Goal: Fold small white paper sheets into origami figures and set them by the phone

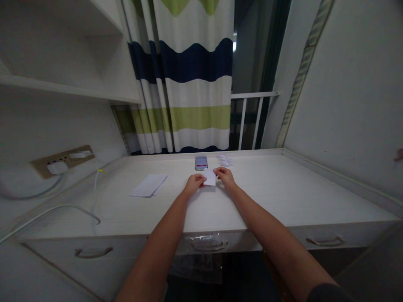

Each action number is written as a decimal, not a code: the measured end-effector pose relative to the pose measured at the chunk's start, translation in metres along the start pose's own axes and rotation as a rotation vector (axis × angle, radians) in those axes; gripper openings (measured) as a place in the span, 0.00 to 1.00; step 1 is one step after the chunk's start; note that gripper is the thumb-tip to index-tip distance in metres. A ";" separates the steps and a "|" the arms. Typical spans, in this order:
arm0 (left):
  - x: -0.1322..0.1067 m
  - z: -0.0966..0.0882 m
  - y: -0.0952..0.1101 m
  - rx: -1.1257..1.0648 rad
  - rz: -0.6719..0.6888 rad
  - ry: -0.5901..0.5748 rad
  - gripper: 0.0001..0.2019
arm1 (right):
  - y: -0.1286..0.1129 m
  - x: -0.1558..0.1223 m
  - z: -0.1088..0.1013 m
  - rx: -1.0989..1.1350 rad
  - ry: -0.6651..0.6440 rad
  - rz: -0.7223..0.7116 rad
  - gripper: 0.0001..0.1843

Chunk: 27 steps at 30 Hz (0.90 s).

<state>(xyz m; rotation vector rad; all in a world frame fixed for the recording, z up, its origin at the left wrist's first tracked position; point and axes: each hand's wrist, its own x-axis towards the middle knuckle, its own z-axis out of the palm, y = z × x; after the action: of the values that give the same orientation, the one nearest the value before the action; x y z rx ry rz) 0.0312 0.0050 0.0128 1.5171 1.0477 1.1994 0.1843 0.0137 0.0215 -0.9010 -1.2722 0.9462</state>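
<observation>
A small white piece of paper [209, 177] is held just above the desk between both hands. My left hand [194, 183] pinches its left edge, thumb on top. At its upper right, my right hand [224, 174] grips the paper between thumb and fingers. Right behind the paper lies a phone [201, 162] with its screen lit. Several crumpled or folded white paper pieces [224, 160] sit near the back edge, beyond my right hand. Off to the left rests a stack of white paper sheets [149, 186].
The white desk [283, 188] has drawers with handles [93, 252] along its front. A pale cable [63, 206] runs over its left side from near a wall socket [63, 161]. Behind the desk hang a striped curtain [198, 63] and a white railing [252, 95].
</observation>
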 end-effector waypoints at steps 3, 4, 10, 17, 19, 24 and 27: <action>-0.001 0.000 0.001 0.015 0.018 -0.012 0.12 | 0.000 0.000 0.000 0.008 0.008 0.009 0.10; -0.001 0.000 0.001 0.011 0.021 -0.019 0.11 | 0.001 0.001 0.000 0.012 0.012 0.011 0.10; -0.002 0.001 0.000 -0.012 -0.033 -0.068 0.10 | 0.005 0.005 -0.003 0.019 0.103 0.026 0.10; 0.001 0.001 -0.003 -0.042 -0.065 -0.038 0.09 | 0.006 0.005 -0.003 -0.002 0.088 0.011 0.11; 0.001 0.002 -0.003 -0.049 -0.074 -0.040 0.09 | 0.006 0.005 -0.003 0.001 0.095 0.014 0.10; -0.002 0.002 -0.001 -0.069 -0.064 -0.078 0.06 | 0.006 0.005 -0.003 0.018 0.128 0.021 0.10; -0.002 0.002 0.000 -0.048 -0.066 -0.075 0.04 | 0.006 0.005 -0.003 0.018 0.123 0.022 0.11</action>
<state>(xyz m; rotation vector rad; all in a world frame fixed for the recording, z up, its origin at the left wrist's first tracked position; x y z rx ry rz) 0.0325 0.0030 0.0118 1.4676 1.0046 1.1068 0.1873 0.0200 0.0176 -0.9466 -1.1497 0.9048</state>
